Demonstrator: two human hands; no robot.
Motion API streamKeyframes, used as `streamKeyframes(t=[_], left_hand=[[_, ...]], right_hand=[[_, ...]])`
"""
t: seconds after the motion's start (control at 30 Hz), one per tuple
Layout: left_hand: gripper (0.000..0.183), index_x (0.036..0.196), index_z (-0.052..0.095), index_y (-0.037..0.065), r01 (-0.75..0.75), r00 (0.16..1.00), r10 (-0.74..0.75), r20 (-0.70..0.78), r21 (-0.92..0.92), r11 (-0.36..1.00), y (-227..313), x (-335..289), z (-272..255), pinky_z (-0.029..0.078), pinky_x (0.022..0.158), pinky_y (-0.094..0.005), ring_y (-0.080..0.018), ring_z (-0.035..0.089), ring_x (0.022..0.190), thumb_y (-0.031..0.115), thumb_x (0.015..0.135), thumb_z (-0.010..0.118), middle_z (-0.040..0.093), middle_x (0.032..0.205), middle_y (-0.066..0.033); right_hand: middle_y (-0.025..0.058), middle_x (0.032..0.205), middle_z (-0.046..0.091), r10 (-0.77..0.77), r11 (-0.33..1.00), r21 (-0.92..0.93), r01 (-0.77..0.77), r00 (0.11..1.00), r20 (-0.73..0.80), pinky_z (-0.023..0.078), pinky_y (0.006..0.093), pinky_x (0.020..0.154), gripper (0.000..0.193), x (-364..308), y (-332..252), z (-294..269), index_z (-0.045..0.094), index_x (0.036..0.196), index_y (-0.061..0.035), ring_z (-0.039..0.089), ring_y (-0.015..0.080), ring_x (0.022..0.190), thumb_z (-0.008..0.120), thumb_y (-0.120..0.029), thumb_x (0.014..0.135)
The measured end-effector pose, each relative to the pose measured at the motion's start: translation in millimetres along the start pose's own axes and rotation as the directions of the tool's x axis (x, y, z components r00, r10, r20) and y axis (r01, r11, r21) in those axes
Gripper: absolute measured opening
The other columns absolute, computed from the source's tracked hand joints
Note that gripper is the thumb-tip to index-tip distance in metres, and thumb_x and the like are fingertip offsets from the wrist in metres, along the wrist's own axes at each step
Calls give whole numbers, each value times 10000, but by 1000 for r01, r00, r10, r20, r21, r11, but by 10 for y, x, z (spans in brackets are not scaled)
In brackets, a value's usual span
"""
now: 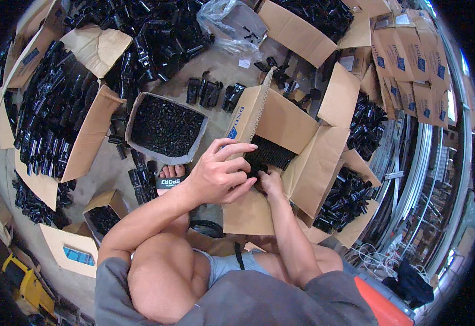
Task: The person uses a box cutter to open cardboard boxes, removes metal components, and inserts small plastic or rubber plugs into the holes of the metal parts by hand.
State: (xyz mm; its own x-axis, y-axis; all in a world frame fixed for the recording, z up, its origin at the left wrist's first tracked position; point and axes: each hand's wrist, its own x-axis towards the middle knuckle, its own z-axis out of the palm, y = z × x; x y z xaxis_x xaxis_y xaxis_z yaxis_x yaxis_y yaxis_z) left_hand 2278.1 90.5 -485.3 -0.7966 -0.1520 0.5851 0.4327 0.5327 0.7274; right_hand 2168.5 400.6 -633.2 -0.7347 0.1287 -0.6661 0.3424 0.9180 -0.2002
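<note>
An opened cardboard box (314, 174) stands before me with rows of black ribbed parts (273, 155) packed inside. My left hand (221, 171) hovers at the box's left side, its fingers apart and loosely bent over the opening. I see nothing held in it, though its palm side is hidden. Lower in the opening, my right hand (271, 183) has its fingers closed on a small black part (255, 169). That part is mostly hidden by the fingers and shadow.
A lined tub (205, 127) of small black pieces sits left of the box. Farther left, a large carton (93, 136) holds long black parts. Black parts (346, 198) fill a carton at right, near metal bars (411, 185). A clear plastic bag (226, 27) lies beyond.
</note>
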Motion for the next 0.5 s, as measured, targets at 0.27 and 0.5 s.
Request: streamKeyframes(t=[0.27, 0.5], left_hand=[[295, 592, 579, 92, 7, 1000, -7, -5, -9, 1000, 15, -13, 31, 498, 940, -504, -292, 633, 1194, 146, 772, 805, 671, 873, -20], [292, 595, 582, 85, 19, 1000, -19, -16, -9, 1000, 18, -4, 8, 495, 949, -504, -292, 632, 1197, 146, 774, 804, 676, 874, -20]], right_hand=[[72, 1009, 667, 67, 856, 471, -212, 950, 306, 485, 328, 631, 468, -101, -229, -157, 535, 1339, -59, 618, 187, 770, 621, -91, 880], [84, 1120, 707, -17, 719, 619, -316, 882, 470, 584, 392, 771, 516, -721, -925, -322, 586, 1339, -72, 687, 224, 960, 755, -88, 852]])
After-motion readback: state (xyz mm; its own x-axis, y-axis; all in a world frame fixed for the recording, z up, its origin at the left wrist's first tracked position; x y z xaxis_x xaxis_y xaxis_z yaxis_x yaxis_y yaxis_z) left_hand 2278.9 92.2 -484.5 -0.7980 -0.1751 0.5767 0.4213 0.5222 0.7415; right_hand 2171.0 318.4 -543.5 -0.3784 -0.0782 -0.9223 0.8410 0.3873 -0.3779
